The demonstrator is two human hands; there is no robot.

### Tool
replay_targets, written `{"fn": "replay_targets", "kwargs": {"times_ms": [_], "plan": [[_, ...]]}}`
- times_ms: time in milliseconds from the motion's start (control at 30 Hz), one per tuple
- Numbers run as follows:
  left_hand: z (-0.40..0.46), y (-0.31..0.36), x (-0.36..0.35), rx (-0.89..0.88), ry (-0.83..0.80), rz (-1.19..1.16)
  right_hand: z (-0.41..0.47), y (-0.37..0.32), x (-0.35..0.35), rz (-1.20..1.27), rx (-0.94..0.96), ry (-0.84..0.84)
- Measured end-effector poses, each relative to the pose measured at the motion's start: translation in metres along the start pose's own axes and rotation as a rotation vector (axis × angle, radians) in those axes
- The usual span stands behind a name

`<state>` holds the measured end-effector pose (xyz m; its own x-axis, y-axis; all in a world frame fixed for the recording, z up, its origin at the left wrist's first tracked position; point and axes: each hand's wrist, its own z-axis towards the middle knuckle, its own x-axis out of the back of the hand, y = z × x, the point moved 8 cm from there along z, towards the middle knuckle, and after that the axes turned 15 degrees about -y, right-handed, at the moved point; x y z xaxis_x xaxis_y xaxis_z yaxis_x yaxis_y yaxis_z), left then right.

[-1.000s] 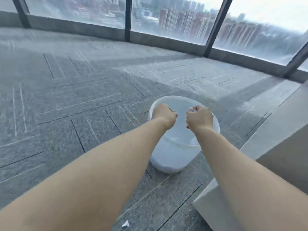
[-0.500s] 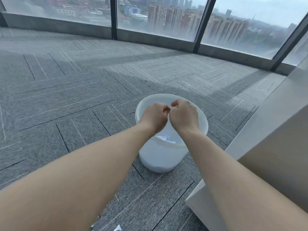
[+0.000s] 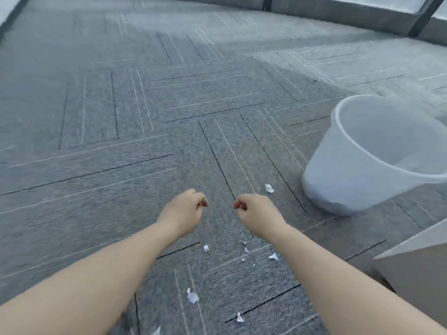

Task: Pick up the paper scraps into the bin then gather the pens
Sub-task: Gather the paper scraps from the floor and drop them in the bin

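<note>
A translucent white plastic bin (image 3: 348, 175) stands on the grey carpet at the right. My left hand (image 3: 183, 212) and my right hand (image 3: 257, 213) hover over the carpet left of the bin, fingers loosely curled, nothing visible in either. Several small white paper scraps lie on the floor: one (image 3: 269, 188) just beyond my right hand near the bin's base, others (image 3: 273, 256) (image 3: 205, 247) (image 3: 192, 296) (image 3: 239, 317) between and below my forearms. No pens are in view.
Grey carpet tiles (image 3: 121, 117) stretch to the left and ahead. A beige and white piece of furniture (image 3: 416, 262) fills the lower right corner. A low window sill with dark frames (image 3: 338, 18) runs along the far edge.
My hands have left the bin and swung left and down over the carpet. My view has turned from the bin toward the floor, where the scraps lie.
</note>
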<state>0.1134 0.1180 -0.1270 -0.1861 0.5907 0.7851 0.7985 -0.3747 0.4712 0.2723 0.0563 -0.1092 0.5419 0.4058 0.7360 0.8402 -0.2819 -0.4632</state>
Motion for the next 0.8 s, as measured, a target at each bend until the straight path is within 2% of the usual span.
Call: {"fn": "replay_targets", "kwargs": {"times_ms": [167,333,433,567,700,800], "plan": [[-0.053,-0.083,-0.047,0.164,-0.126,0.058,0.011,-0.008,-0.088,-0.096,-0.042,-0.218],[-0.087,-0.136,-0.062,0.421,-0.022,-0.020,0.024,-0.028,-0.127,-0.166,-0.056,-0.219],[-0.103,-0.157,-0.070,0.521,0.031,-0.117,0.028,-0.033,-0.137,-0.128,-0.076,-0.154],[-0.108,-0.168,-0.088,0.515,-0.029,-0.091,0.031,-0.034,-0.141,-0.156,-0.063,-0.087],[-0.113,-0.163,-0.087,0.488,0.039,-0.149,0.033,-0.034,-0.144,-0.173,-0.053,-0.126],[-0.112,-0.163,-0.086,0.460,0.045,-0.142,0.024,-0.027,-0.135,-0.092,-0.060,-0.093]]}}
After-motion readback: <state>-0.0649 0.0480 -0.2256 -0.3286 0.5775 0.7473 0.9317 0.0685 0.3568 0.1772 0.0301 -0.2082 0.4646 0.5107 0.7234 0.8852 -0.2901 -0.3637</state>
